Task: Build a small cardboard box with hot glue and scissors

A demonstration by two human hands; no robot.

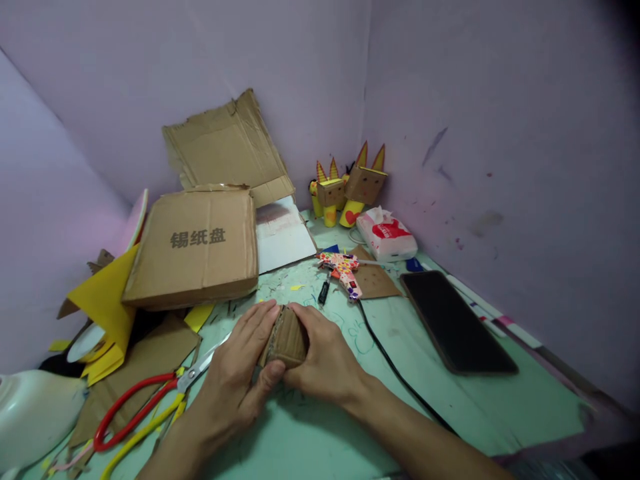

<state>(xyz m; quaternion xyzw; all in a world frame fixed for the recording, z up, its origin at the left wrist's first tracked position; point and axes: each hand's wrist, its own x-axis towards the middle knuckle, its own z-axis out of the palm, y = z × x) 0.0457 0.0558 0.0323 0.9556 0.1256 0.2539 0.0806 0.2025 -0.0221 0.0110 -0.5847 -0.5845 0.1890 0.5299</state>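
Note:
A small folded box of brown corrugated cardboard is held between my two hands at the middle of the table. My left hand presses on its left side, with the thumb along the near edge. On the right side my right hand wraps the box, its thumb near the top. A ragged cut edge shows on the box's left; its underside is hidden. Just beyond my hands lies a patterned hot glue gun. Red-handled scissors lie left of my left forearm, partly over cardboard scraps.
A large cardboard box stands at the back left, with a cardboard sheet behind it. Cardboard figures and a tissue pack sit in the far corner. At right lies a dark phone. A black cord crosses the table.

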